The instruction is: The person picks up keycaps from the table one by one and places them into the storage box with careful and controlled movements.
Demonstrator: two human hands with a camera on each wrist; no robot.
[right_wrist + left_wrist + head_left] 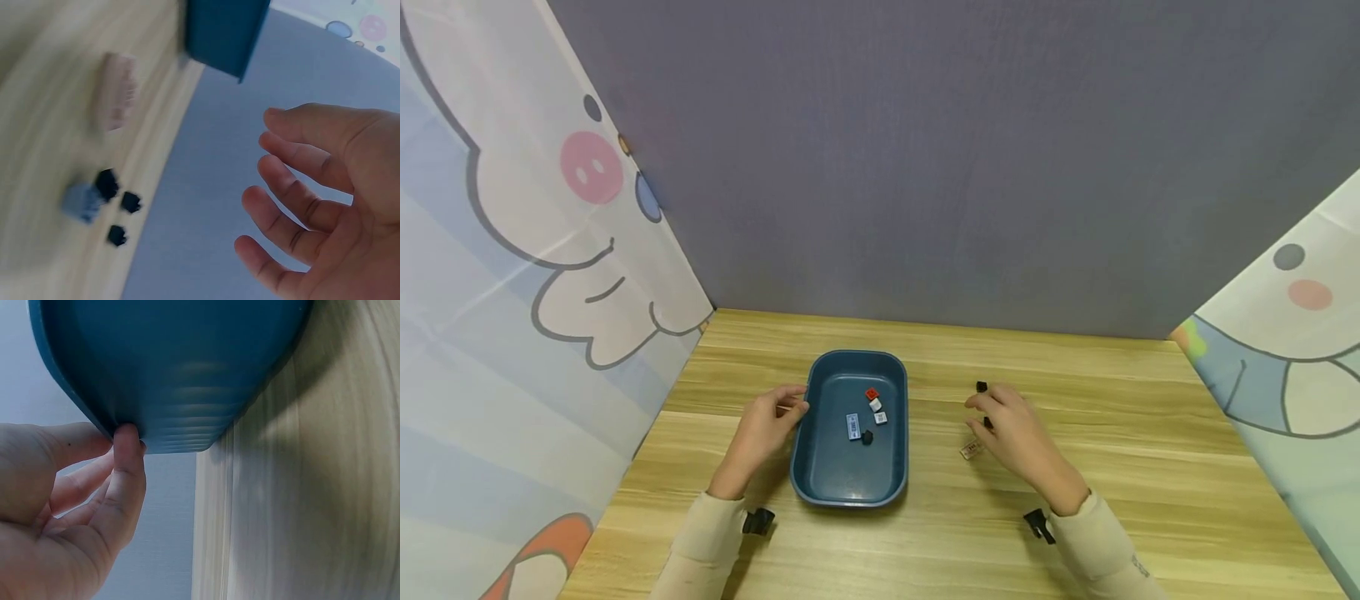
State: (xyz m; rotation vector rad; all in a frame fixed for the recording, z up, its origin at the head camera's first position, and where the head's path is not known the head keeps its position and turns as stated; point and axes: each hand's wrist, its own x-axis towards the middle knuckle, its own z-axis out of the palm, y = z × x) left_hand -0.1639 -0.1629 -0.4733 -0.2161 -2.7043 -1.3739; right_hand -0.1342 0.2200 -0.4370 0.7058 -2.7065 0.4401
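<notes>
A dark blue rectangular tray (850, 479) lies on the table, and my left hand (758, 429) pinches its left rim between thumb and finger. Inside the tray are a red piece (872, 393), two white pieces (880, 417), a light blue oblong piece (853, 427) and a black piece (867, 437). To the right of the tray, my right hand (1015, 433) hovers with loosely bent, spread fingers, holding nothing. Below it lie a pale pink oblong piece (115, 94), a blue block (81, 203) and three small black pieces (131, 202); the head view partly hides these.
The wooden table (940, 550) ends at a grey upright panel (925, 167). Cartoon-printed sheets (497, 250) stand at both sides. A black wrist mount (758, 522) hangs by the left sleeve, another (1039, 526) by the right.
</notes>
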